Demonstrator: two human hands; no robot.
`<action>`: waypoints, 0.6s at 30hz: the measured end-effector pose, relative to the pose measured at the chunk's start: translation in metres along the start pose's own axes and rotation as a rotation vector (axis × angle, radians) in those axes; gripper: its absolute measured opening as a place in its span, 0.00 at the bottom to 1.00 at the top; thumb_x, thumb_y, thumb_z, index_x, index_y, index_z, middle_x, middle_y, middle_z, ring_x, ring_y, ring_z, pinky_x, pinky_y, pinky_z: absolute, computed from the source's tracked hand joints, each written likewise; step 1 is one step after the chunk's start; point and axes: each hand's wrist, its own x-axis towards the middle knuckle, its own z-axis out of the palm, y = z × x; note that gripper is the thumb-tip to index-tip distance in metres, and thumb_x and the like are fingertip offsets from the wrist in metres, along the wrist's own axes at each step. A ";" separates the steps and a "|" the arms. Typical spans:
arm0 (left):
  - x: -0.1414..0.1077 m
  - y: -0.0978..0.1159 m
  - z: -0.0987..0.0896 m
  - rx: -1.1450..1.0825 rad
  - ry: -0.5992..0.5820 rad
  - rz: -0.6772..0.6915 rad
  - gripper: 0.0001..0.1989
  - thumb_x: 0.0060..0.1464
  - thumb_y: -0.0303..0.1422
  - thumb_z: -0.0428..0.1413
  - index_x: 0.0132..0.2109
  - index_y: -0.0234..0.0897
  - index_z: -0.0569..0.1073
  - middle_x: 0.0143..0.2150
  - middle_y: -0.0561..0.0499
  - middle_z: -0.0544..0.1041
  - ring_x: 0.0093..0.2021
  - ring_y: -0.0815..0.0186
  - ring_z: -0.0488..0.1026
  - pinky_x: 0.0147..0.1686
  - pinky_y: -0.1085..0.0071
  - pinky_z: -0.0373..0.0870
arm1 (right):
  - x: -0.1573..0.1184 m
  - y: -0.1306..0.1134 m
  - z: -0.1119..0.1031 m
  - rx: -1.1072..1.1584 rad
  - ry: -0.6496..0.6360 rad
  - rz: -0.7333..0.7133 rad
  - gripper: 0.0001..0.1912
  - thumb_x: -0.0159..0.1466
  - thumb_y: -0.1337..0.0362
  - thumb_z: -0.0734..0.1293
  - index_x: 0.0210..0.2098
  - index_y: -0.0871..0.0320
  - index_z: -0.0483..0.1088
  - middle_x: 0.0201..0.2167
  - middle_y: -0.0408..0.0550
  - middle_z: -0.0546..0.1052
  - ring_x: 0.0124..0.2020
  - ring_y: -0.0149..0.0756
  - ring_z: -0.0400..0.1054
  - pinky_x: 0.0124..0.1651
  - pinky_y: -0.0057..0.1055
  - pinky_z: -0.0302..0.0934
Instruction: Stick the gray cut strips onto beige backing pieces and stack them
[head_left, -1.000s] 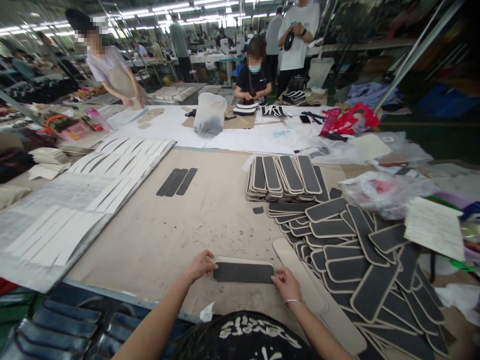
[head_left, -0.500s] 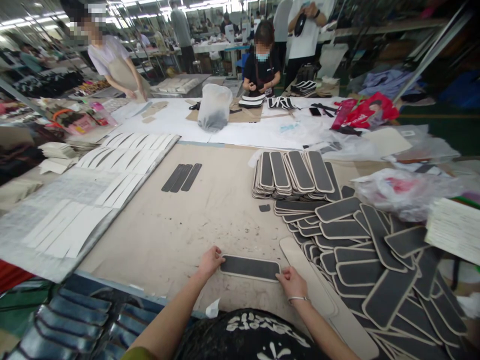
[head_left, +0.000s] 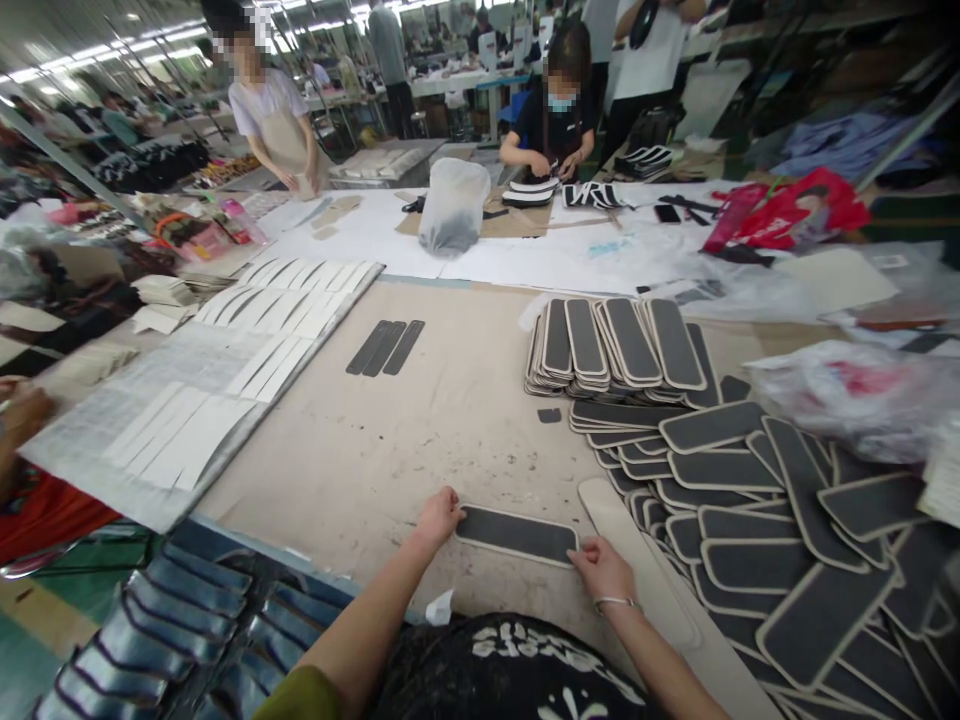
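Observation:
A dark grey rectangular panel with a beige border [head_left: 517, 535] lies between my hands, close to the table surface. My left hand [head_left: 441, 516] pinches its left end, thumb and fingers closed on the corner. At the opposite end, my right hand [head_left: 602, 568] grips the edge near the right corner, a bracelet on the wrist. Just right of the panel rests a plain beige strip with a rounded end [head_left: 637, 540]. Past it spreads a loose heap of similar bordered panels [head_left: 757, 565].
Neat stacks of bordered panels [head_left: 634, 340] stand behind the heap. Three narrow dark strips [head_left: 385, 347] lie farther left. A board with white cut pieces [head_left: 247, 350] covers the table's left side. Two people work across the table; another person's hand [head_left: 26, 410] shows at far left.
The view has swung left, so everything sits farther right. Both hands keep hold of the panel, which stays in about the same place. A person's hand has come into view at far left.

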 end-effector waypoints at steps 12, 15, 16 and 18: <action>0.003 0.002 0.000 0.033 -0.030 0.006 0.14 0.43 0.27 0.56 0.39 0.36 0.64 0.26 0.56 0.73 0.28 0.69 0.70 0.27 0.77 0.57 | 0.005 -0.003 -0.001 0.002 -0.015 0.032 0.09 0.50 0.57 0.66 0.27 0.54 0.64 0.23 0.40 0.75 0.29 0.35 0.70 0.33 0.29 0.57; 0.002 0.003 0.000 0.040 -0.018 -0.001 0.13 0.43 0.28 0.56 0.39 0.37 0.64 0.27 0.55 0.73 0.30 0.69 0.70 0.28 0.76 0.58 | 0.005 -0.004 -0.002 -0.002 -0.025 0.027 0.09 0.50 0.57 0.66 0.28 0.54 0.65 0.23 0.40 0.75 0.28 0.35 0.70 0.33 0.29 0.57; 0.002 0.003 0.000 0.043 -0.014 -0.004 0.13 0.43 0.28 0.56 0.39 0.37 0.64 0.27 0.55 0.73 0.30 0.69 0.70 0.28 0.76 0.58 | 0.005 -0.004 -0.002 -0.003 -0.027 0.023 0.09 0.50 0.58 0.66 0.28 0.54 0.65 0.23 0.40 0.75 0.28 0.35 0.70 0.32 0.29 0.57; 0.001 0.004 0.000 0.047 -0.008 -0.010 0.13 0.43 0.27 0.56 0.39 0.37 0.65 0.27 0.55 0.73 0.31 0.68 0.70 0.28 0.76 0.58 | 0.005 -0.005 -0.004 -0.005 -0.030 0.013 0.08 0.50 0.59 0.66 0.27 0.54 0.64 0.22 0.40 0.75 0.28 0.35 0.69 0.32 0.28 0.57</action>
